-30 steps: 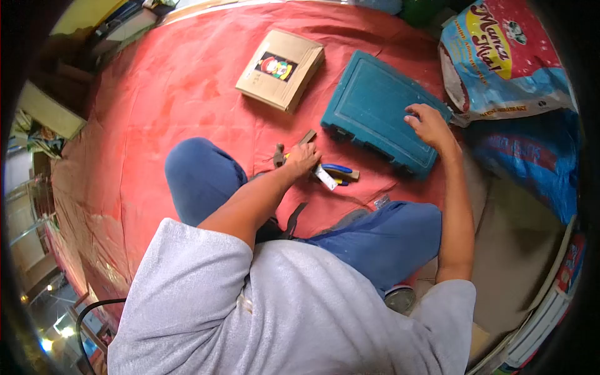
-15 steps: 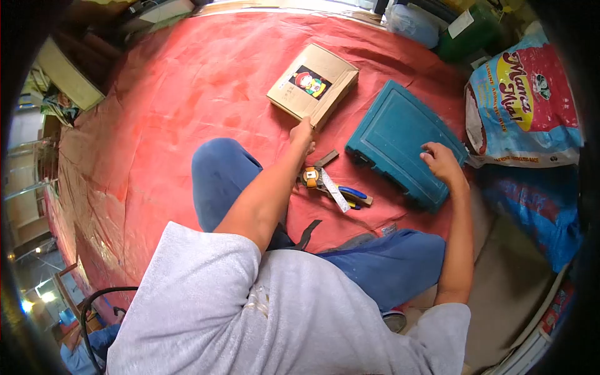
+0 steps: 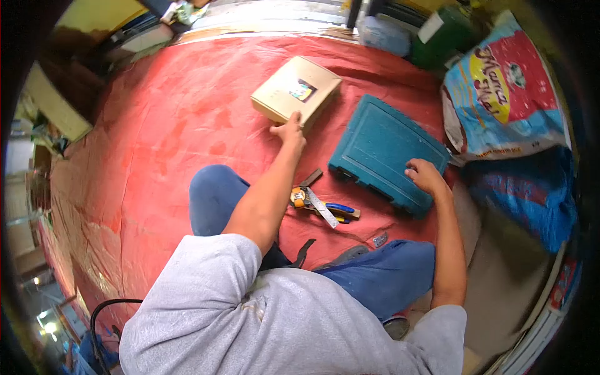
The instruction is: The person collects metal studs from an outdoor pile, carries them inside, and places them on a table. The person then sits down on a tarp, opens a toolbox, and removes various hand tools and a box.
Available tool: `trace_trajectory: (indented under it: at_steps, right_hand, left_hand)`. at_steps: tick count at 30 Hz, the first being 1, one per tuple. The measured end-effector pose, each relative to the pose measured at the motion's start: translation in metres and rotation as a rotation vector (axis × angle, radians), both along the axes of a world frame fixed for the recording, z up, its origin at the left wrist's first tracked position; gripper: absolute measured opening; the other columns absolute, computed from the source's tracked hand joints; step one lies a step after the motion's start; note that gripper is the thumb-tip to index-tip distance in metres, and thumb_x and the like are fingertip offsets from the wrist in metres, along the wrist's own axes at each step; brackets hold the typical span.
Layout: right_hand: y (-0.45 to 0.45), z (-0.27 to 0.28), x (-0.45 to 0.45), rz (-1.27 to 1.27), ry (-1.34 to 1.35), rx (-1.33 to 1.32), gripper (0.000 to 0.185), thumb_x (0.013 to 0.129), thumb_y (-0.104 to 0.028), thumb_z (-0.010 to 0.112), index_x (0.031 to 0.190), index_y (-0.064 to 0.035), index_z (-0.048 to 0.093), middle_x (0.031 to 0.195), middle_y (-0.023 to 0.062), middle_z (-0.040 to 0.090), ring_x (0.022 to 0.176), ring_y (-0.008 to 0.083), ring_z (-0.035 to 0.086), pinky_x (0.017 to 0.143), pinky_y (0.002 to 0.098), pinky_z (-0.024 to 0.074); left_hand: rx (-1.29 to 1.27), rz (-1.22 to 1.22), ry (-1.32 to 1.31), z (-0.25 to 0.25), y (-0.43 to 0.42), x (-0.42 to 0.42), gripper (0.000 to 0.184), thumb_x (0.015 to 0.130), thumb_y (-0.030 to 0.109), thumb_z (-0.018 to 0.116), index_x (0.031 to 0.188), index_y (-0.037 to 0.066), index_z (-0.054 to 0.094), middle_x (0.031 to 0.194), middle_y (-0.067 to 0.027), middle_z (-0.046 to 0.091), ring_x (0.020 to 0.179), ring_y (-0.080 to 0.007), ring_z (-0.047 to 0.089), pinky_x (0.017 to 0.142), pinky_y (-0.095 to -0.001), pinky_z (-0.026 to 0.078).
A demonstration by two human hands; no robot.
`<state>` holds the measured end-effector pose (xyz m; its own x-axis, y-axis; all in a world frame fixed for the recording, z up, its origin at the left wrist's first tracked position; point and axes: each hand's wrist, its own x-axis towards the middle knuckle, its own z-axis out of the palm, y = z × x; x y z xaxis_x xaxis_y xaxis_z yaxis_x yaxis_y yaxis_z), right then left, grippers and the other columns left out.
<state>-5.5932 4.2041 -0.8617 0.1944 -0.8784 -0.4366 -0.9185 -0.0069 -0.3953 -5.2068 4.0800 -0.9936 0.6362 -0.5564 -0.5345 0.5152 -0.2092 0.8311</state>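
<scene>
My left hand (image 3: 289,130) is closed on the near edge of a cardboard box (image 3: 275,89), one finger on its top and the thumb to the side. The box carries a dark picture label, now washed out by glare, and looks slightly tilted. Over the right part of a closed teal tool case (image 3: 381,144) rests my right hand (image 3: 427,177), its fingers loosely curled and holding nothing. Between the case and my legs lie a tape measure (image 3: 299,198) with its blade partly out and pliers (image 3: 339,207) with blue and yellow handles. A small square-edged tool (image 3: 311,177) touches them.
Red sheeting (image 3: 169,125) covers the floor. A printed rice sack (image 3: 506,94) stands beyond the case, with a blue sack (image 3: 525,200) below it. A green container (image 3: 440,40) and a pale plastic bag (image 3: 384,34) are at the back right.
The view has shifted, so most things sit lower and further left. My left hand has turned at the box's edge, and the box has tilted a little. My right hand stays at the case.
</scene>
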Motion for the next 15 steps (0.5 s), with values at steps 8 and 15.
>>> trace_trajectory:
  at_steps: [8,15]
  right_hand:
    - [0.02,0.021,-0.05,-0.377,-0.086,-0.053,0.041,0.092,-0.03,0.065,0.121,-0.001,0.066,0.117,0.0221,0.069,0.11,0.0327,0.066,0.094,0.0414,0.0499]
    - [0.013,0.007,-0.064,-1.194,-0.935,-0.06,0.055,0.102,-0.05,0.051,0.138,-0.0081,0.055,0.121,0.0115,0.066,0.11,0.0236,0.065,0.093,0.0368,0.0516]
  left_hand:
    - [-0.488,-0.533,0.566,0.054,-0.014,0.006,0.038,0.091,0.012,0.072,0.125,0.005,0.058,0.11,-0.0062,0.068,0.096,-0.0223,0.069,0.079,-0.0412,0.062]
    - [-0.352,-1.146,0.307,0.107,0.029,-0.062,0.052,0.088,0.017,0.077,0.132,0.004,0.053,0.12,-0.0092,0.065,0.105,-0.0183,0.064,0.089,-0.0369,0.054]
